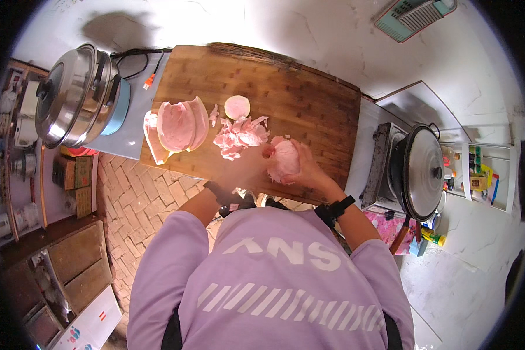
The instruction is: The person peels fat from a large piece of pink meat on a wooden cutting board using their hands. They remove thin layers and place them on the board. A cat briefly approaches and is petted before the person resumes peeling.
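A peeled pomelo [284, 159] with pinkish pith is at the front edge of a large wooden cutting board [306, 105]. My right hand [309, 168] grips it from the right side. My left hand [247, 168] is motion-blurred against its left side; whether those fingers hold anything cannot be told. Just left of the fruit lies a heap of torn pink pith [240, 135], with a round slice of rind [237, 107] behind it. Thick curved pieces of rind [177, 127] rest together at the board's left, and a small pith scrap [214, 114] lies beside them.
Left of the board, a lidded steel steamer pot [74, 96] stands on a blue base, near a cable with an orange plug [148, 82]. On the right, a lidded wok [424, 173] sits on a gas stove [378, 166]. A grater [413, 19] is at the upper right.
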`<state>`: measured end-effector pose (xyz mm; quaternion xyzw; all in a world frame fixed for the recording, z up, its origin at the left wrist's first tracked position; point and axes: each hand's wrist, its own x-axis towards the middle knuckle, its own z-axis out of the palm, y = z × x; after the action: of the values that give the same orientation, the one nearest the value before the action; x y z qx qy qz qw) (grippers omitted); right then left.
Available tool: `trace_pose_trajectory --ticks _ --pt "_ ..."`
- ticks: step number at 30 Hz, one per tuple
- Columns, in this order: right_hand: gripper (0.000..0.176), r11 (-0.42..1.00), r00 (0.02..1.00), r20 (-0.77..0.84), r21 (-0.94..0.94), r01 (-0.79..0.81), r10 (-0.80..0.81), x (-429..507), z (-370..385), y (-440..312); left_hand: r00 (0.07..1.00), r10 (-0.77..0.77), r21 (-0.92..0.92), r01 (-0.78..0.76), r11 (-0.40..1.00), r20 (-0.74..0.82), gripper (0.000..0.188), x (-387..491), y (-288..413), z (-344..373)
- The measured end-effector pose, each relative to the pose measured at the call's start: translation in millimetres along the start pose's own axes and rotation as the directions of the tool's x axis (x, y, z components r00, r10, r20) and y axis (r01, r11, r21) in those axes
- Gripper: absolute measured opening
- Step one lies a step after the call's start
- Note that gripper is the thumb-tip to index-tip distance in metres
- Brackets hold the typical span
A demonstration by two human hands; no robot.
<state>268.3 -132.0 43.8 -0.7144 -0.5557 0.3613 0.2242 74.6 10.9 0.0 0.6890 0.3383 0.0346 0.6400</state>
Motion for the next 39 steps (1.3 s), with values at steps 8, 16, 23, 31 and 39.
trace_pose_trajectory --ticks 8,16,23,31,39 --pt "0.134 0.999 0.998 0.049 0.007 0.039 -0.039 7.0 -13.0 -0.9 0.992 0.001 0.428 -0.055 0.902 0.126 0.055 -10.1 37.2 -13.0" --pt "0.133 0.993 0.994 0.104 0.104 -0.048 0.037 6.7 -19.8 -3.6 0.885 -0.287 -0.398 0.428 0.811 0.367 0.038 -10.5 12.5 -12.2" --pt "0.133 0.993 0.999 0.033 0.106 -0.043 0.04 6.0 -9.4 0.6 0.815 -0.285 -0.579 0.564 0.588 0.505 0.029 -3.6 0.5 -10.3" --pt "0.135 0.991 0.996 0.077 0.121 -0.063 0.054 4.6 -15.5 -2.4 0.82 -0.245 -0.592 0.55 0.59 0.517 0.028 -3.3 -10.6 -13.5" --pt "0.138 0.976 0.991 0.103 0.191 -0.103 0.085 1.2 -15.9 3.5 0.861 -0.252 -0.688 0.505 0.521 0.441 0.03 -18.3 -13.9 2.9"
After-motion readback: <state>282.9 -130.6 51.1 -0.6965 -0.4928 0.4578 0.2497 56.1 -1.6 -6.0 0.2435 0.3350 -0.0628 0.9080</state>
